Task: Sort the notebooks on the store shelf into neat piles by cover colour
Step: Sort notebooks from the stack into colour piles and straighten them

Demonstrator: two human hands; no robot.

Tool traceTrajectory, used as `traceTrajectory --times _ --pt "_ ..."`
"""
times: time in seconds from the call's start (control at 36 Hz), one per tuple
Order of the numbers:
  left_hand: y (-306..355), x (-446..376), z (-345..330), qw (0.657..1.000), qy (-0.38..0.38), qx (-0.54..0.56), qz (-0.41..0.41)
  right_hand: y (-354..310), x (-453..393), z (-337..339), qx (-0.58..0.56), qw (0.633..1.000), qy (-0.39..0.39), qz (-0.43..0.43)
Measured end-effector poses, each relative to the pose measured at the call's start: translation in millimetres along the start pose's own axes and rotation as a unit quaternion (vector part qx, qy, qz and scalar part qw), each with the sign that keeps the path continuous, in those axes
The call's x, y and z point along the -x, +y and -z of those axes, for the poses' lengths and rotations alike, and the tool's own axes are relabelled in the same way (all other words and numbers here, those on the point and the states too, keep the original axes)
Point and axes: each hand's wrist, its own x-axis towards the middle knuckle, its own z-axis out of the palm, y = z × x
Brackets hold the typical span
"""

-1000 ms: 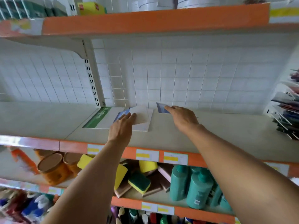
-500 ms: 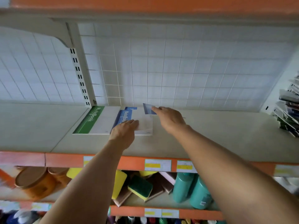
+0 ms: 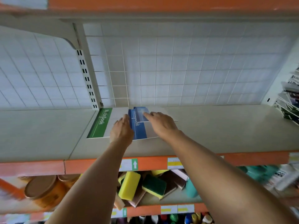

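A green-spined notebook (image 3: 103,125) lies flat on the cream shelf (image 3: 218,135) against the back grid. Just to its right lies a blue-spined notebook (image 3: 139,130), with another blue one (image 3: 140,110) showing under its far end. My left hand (image 3: 121,131) rests with straight fingers along the left edge of the blue notebook, overlapping the green one's white cover. My right hand (image 3: 161,123) lies on top of the blue notebook, its forefinger stretched toward the far corner. Both palms hide parts of the white covers.
The white wire grid back wall (image 3: 178,65) and an upright bracket (image 3: 87,75) close the shelf behind. Stacked booklets (image 3: 289,101) sit at the far right. Below hang orange price rails, sponges (image 3: 129,185), orange tubs (image 3: 43,191) and teal bottles (image 3: 191,188).
The blue notebooks have come together into one pile beside the green notebook. My right hand slid the far blue one leftward onto it, and my left hand moved to the pile's left edge.
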Motion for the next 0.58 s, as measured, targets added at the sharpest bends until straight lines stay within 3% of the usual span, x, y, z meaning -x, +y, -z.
traceTrajectory --times 0.08,0.17,0.33,0.58 --pt "-11 -1 2 1.000 -0.022 0.022 -0.005 -11 1 -8 -0.013 0.999 -0.024 0.024" --pt "-16 -2 2 0.993 -0.082 -0.042 -0.080 -13 -2 -14 -0.042 0.996 -0.063 0.037" --pt "-21 1 -8 0.975 -0.117 -0.093 -0.165 -3 0 -12 -0.093 0.984 -0.150 0.017" --pt "-15 -5 -6 0.972 -0.107 -0.123 -0.171 -4 -4 -15 -0.087 0.982 -0.170 -0.005"
